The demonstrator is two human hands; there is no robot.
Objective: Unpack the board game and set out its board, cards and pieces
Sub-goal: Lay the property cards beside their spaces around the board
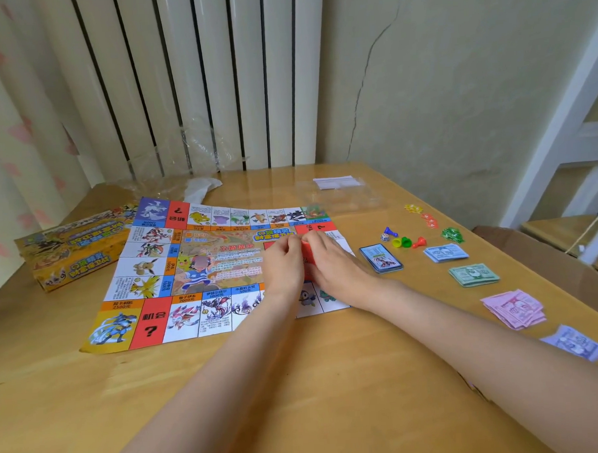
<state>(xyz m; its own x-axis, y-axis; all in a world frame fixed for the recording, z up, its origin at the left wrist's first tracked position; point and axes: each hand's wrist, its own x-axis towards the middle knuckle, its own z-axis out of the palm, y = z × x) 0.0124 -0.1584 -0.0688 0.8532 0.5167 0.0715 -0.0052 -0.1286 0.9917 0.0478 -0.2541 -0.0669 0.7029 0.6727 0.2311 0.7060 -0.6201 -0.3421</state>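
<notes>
Wooden table (297, 380) bearing an unfolded paper game board (189, 265), a yellow game box (75, 246) at left, and crumpled clear wrap (186, 183) at the rear. At right: a blue card deck (381, 258), four pawns (406, 241), a die (384, 237), token heaps (453, 235), and play-money stacks (473, 275).

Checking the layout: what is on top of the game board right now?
Both hands, left hand and right hand, hold a red card stack over the game board. The squares beneath the hands and forearms are hidden.
</notes>
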